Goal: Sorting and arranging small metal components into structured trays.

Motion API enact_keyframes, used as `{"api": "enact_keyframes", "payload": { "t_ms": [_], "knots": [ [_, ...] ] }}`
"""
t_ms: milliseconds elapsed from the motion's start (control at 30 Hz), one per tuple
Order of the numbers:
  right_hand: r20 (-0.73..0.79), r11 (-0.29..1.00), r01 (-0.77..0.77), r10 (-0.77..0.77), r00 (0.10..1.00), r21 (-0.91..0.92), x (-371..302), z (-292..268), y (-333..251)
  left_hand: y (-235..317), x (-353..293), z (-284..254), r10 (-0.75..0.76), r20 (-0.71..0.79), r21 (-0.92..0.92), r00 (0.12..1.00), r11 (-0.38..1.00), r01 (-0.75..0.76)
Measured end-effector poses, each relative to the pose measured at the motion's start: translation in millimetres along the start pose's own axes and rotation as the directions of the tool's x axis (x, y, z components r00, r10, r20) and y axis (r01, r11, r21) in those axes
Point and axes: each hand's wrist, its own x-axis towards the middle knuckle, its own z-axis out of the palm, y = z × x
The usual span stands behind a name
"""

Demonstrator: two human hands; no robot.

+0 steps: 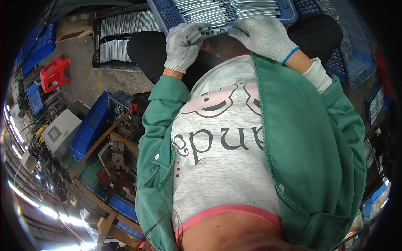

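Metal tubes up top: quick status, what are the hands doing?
Left hand gloved, grip shut on a bundle of metal tubes. Right hand gloved, resting flat on tubes in the blue crate. Nothing in the way.

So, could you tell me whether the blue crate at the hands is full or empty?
Neither: the blue crate holds metal tubes across the middle, while bare mesh floor shows at both ends.

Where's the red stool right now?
In the head view the red stool stands on the concrete floor at the person's far left, between a blue crate and a black tray of metal tubes.
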Motion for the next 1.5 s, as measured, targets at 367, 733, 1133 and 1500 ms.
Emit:
{"api": "enact_keyframes", "payload": {
  "t_ms": [367,733,1133,1500],
  "knots": [
    [0.151,0.995,-0.093,0.096,0.984,-0.031,12,-14,-9,15,4,-5,0.042,-0.094,0.045,0.995,0.998,-0.038],
    [0.168,0.993,-0.117,0.113,0.979,0.013,17,-14,-6,18,7,-10,0.062,-0.101,0.044,0.993,0.997,-0.057],
    [0.2,0.96,-0.175,0.132,0.971,0.22,18,-1,3,2,10,0,-0.019,-0.091,0.045,0.996,0.999,0.023],
    [0.066,0.979,-0.202,0.204,0.977,-0.028,11,18,18,-34,21,31,-0.394,0.143,0.268,0.908,0.898,0.348]
  ]
}}
